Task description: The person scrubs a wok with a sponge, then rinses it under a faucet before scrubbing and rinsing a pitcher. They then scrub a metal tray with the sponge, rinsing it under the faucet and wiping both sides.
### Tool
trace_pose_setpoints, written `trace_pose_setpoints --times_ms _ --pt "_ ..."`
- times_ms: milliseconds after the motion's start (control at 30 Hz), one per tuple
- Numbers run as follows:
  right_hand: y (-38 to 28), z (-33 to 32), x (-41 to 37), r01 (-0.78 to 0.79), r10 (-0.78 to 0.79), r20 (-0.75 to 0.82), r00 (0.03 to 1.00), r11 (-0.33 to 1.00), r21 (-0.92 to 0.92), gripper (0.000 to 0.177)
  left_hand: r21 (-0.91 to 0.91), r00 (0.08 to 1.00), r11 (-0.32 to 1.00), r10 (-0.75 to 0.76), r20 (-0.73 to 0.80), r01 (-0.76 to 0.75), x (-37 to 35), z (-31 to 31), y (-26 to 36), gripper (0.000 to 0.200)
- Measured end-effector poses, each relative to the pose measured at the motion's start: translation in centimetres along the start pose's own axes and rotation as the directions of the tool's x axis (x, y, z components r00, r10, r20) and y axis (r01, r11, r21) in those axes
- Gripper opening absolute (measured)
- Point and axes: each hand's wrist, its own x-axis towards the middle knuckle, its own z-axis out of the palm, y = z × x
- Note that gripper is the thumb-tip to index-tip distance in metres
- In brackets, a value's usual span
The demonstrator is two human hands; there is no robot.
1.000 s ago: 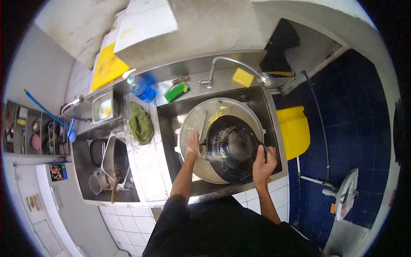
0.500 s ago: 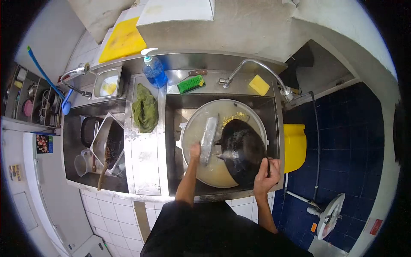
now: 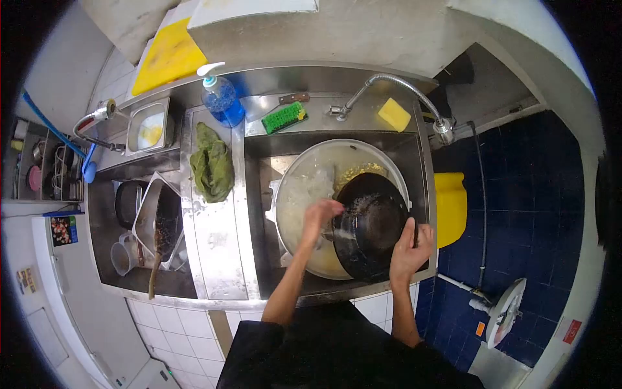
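A black wok (image 3: pixel 372 223) is tilted over the right part of a large round basin (image 3: pixel 291 188) of cloudy water. My right hand (image 3: pixel 410 249) grips the wok's handle at its right edge. At the wok's left rim is my left hand (image 3: pixel 323 212), its fingers curled together; what they hold, if anything, cannot be made out. Yellowish bits (image 3: pixel 363 171) float near the basin's far side. A pale, blurred shape lies in the water beyond my left hand.
A green brush (image 3: pixel 285 117), a knife handle (image 3: pixel 295 98), a yellow sponge (image 3: pixel 394 115) and a faucet (image 3: pixel 339 111) line the back ledge. Left are a green cloth (image 3: pixel 211 165), a blue soap bottle (image 3: pixel 222 102) and a second sink with pans (image 3: pixel 131 202).
My left hand has moved right, from the pale flat object in the water to the wok's rim. The wok has turned, showing more of its round surface. The view has shifted slightly.
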Motion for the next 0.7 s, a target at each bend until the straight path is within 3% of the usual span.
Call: trace_pose_setpoints --times_ms 33,67,133,200,233,267,300,367,400,433,467,500,533,567,600,633,667,700 --pt "0.1 0.2 0.4 0.004 -0.003 -0.024 1.000 0.999 0.036 0.019 0.048 0.983 0.997 -0.065 0.171 0.058 -0.4 1.3 0.6 0.039" --pt "0.8 0.7 0.4 -0.041 0.042 -0.008 0.999 0.994 0.104 0.019 0.051 0.982 0.997 -0.065 0.179 0.056 -0.3 1.4 0.5 0.039" --pt "1.1 1.6 0.5 -0.080 0.085 -0.027 0.996 0.985 0.152 0.024 0.369 0.989 0.917 0.140 0.054 -0.150 0.6 1.3 -0.3 0.034" --pt "2.4 2.3 0.1 -0.247 0.246 0.029 0.969 0.950 0.189 0.030 0.667 0.941 0.731 0.307 -0.140 -0.140 2.2 -1.2 0.0 0.031" --pt "3.4 2.3 -0.2 -0.251 0.251 0.024 0.968 0.949 0.193 0.030 0.821 0.885 0.568 0.413 -0.213 -0.068 3.3 -3.1 -0.5 0.025" --pt "4.5 2.3 -0.3 -0.294 0.267 0.202 0.942 0.949 0.118 0.029 0.818 0.853 0.574 0.409 -0.324 0.036 4.3 -4.8 -1.4 0.028" --pt "5.5 2.4 -0.7 -0.320 0.284 0.374 0.883 0.947 0.038 0.031 0.822 0.851 0.569 0.414 -0.323 0.035 5.2 -6.2 -3.1 0.028" --pt "6.4 2.8 -1.4 -0.362 0.309 0.454 0.836 0.932 0.032 0.038 0.917 0.835 0.233 0.384 -0.393 0.324 6.4 -8.3 -5.7 0.037" --pt "5.7 2.9 -1.4 -0.301 0.253 0.419 0.872 0.952 0.051 0.038 0.827 0.841 0.172 -0.026 -0.540 0.536 6.5 -5.4 -2.7 0.046" --pt "4.0 2.9 -0.8 -0.231 0.186 0.385 0.904 0.970 0.074 0.039 0.900 0.908 0.120 -0.041 -0.416 0.418 7.3 -6.0 -4.7 0.049" --pt "2.1 2.1 0.1 -0.281 0.246 0.402 0.882 0.959 0.029 0.033 0.943 0.942 0.158 0.121 -0.313 0.294 7.5 -5.7 -7.3 0.051" --pt "1.4 1.4 1.0 -0.251 0.207 0.420 0.883 0.966 0.052 0.033 0.975 0.940 0.154 0.279 -0.199 0.160 7.4 -4.8 -9.0 0.053" --pt "1.5 0.5 2.0 -0.179 0.170 0.459 0.872 0.984 -0.025 0.030 0.915 0.935 0.335 0.190 -0.300 0.226 6.6 -2.4 -7.5 0.051" --pt "1.8 0.1 2.7 -0.096 0.128 0.502 0.856 0.991 -0.088 0.028 0.934 0.900 0.351 0.380 -0.211 0.070 6.8 -3.1 -10.0 0.047" --pt "3.1 0.1 2.9 -0.057 0.032 0.463 0.886 0.998 0.041 0.027 0.944 0.855 0.314 0.513 -0.083 -0.097 5.6 -2.0 -8.3 0.044" --pt "4.2 0.2 2.4 -0.023 -0.048 0.413 0.910 0.986 0.166 0.028 0.911 0.917 0.395 0.396 -0.051 -0.120 4.3 -1.7 -6.4 0.039" --pt "3.3 -0.8 2.0 -0.040 -0.033 0.428 0.903 0.986 0.160 0.029 0.849 0.965 0.526 0.246 -0.089 -0.056 2.3 -0.5 -2.5 0.032" --pt "1.1 -2.6 2.3 -0.024 -0.034 0.425 0.905 0.991 0.129 0.031 0.821 0.903 0.545 0.420 -0.088 -0.173 2.4 -1.7 -3.6 0.027"
